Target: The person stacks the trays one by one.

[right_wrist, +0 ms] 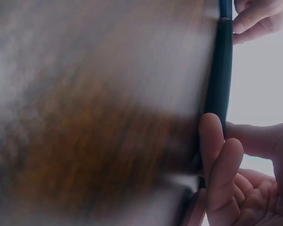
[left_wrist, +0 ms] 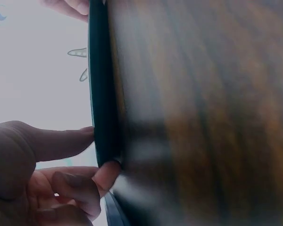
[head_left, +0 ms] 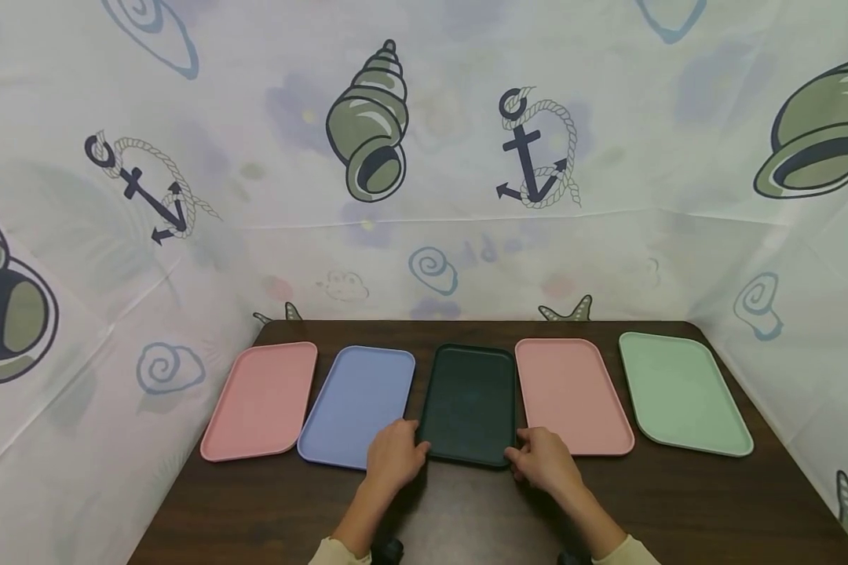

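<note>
A dark green tray (head_left: 469, 404) lies in the middle of a row on the table. My left hand (head_left: 397, 455) pinches its near left corner, and my right hand (head_left: 544, 459) pinches the near right one. In the left wrist view the thumb (left_wrist: 61, 143) presses the tray's edge (left_wrist: 104, 94) from one side, with fingertips curled against the other. The right wrist view has curled fingers (right_wrist: 221, 165) at the tray edge (right_wrist: 219, 75), the thumb opposite. A blue tray (head_left: 356, 404) lies beside my left hand, a pink tray (head_left: 572, 396) beside my right.
Another pink tray (head_left: 261, 400) lies at the far left of the row and a light green tray (head_left: 685, 392) at the far right. The dark wooden table (head_left: 466, 518) is enclosed by a pale curtain (head_left: 452, 173) printed with shells and anchors.
</note>
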The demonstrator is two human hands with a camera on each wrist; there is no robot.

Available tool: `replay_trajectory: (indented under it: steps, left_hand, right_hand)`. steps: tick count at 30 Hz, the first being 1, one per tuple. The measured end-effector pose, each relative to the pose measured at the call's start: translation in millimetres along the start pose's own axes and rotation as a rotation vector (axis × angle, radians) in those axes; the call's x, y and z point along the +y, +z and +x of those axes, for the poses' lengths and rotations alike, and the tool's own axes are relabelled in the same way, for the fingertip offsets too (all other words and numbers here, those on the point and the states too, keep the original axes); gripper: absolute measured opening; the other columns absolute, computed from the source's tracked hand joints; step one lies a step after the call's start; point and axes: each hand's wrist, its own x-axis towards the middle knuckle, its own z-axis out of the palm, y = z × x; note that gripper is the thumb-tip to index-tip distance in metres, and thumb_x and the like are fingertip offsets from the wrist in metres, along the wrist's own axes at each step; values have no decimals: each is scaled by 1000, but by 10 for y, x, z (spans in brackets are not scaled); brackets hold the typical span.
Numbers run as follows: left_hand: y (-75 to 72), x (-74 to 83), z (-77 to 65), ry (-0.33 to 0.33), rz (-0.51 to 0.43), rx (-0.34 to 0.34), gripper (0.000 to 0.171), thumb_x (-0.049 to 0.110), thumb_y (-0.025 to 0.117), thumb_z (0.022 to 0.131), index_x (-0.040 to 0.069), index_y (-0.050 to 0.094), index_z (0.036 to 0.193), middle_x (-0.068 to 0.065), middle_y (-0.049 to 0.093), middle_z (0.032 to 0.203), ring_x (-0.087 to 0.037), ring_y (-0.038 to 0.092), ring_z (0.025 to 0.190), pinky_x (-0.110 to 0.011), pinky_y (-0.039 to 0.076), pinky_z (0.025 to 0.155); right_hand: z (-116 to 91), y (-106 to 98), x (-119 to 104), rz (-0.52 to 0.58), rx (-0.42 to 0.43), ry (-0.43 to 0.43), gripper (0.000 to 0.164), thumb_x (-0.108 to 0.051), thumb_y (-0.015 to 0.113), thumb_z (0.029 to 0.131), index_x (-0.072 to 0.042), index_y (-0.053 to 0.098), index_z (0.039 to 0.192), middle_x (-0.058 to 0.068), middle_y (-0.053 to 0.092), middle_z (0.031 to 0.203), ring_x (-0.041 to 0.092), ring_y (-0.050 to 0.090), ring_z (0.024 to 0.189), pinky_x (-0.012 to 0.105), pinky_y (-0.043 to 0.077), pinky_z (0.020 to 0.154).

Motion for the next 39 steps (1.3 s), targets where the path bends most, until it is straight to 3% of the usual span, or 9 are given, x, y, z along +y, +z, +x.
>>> replay_trajectory:
  steps: [7,13,24,39]
  left_hand:
    - [-19,-29,-10,7,-67,-10,40,22,81,78,3,72,112,6,58,71,-19,61,74,-38,48,61]
    - [-76,-50,-51,37,-120,-3,40,20,82,78,2,71,111,11,52,68,-9,49,64,-30,41,57]
    - [-164,-61,-88,15,-123,12,42,21,82,78,1,70,113,11,53,69,-9,50,64,-30,41,57]
    - [-86,-99,7,23,-76,3,38,19,82,77,0,72,108,9,53,67,-12,51,66,-31,42,59]
  right_hand:
    - [-8,-62,-12,39,3,19,49,-6,72,86,18,55,125,-3,63,58,15,61,47,29,45,41]
    - [-5,-109,-18,115,-16,62,48,-4,71,86,15,55,128,0,64,59,16,62,50,30,46,44]
    - [42,-124,-81,130,-9,28,46,-4,71,86,13,57,127,0,64,59,17,62,48,29,46,43]
    - [99,-119,-86,140,-33,37,45,-2,71,86,15,58,125,2,64,60,18,63,50,30,48,44]
